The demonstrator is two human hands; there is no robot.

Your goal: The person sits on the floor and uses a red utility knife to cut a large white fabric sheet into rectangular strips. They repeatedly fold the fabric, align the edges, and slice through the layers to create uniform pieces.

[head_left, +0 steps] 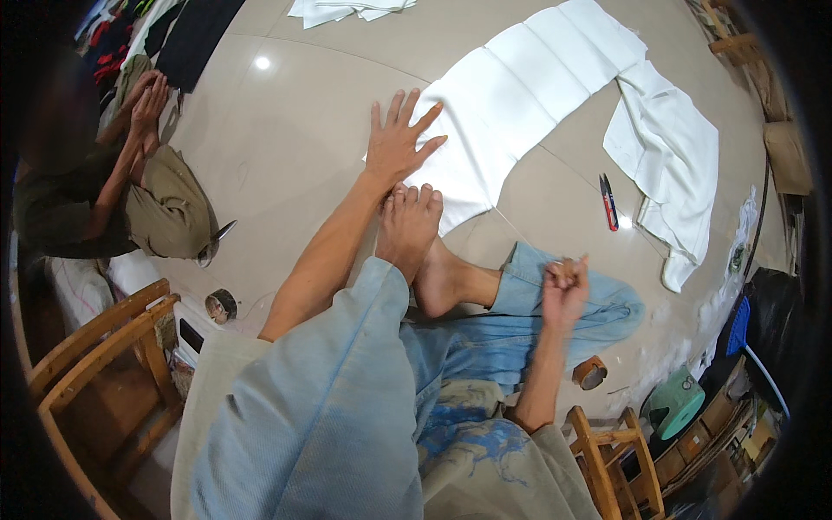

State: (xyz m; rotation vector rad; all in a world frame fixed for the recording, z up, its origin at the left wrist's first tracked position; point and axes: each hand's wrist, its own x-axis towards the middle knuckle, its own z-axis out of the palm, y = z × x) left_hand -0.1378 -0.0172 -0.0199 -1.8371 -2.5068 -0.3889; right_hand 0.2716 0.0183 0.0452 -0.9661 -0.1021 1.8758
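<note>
My left hand (400,143) lies flat with fingers spread, pressing the near left edge of a long white cloth (520,87) on the floor. Just below it, my bare foot (409,217) rests at the same edge of the fabric. Over my right knee, my right hand (565,290) is lifted, its fingers curled and slightly blurred; whatever they pinch is too small to make out. A thin pale line runs from the cloth's corner toward this hand, and I cannot tell whether it is thread or a tile joint. Red-handled thread snips (609,204) lie to the right.
Another white cloth piece (667,156) lies crumpled at the right, and folded white fabric (347,9) at the far edge. A seated person (113,191) is at the left. Wooden chairs (104,364), a tape roll (590,373), another roll (221,305) and a green container (680,403) surround me.
</note>
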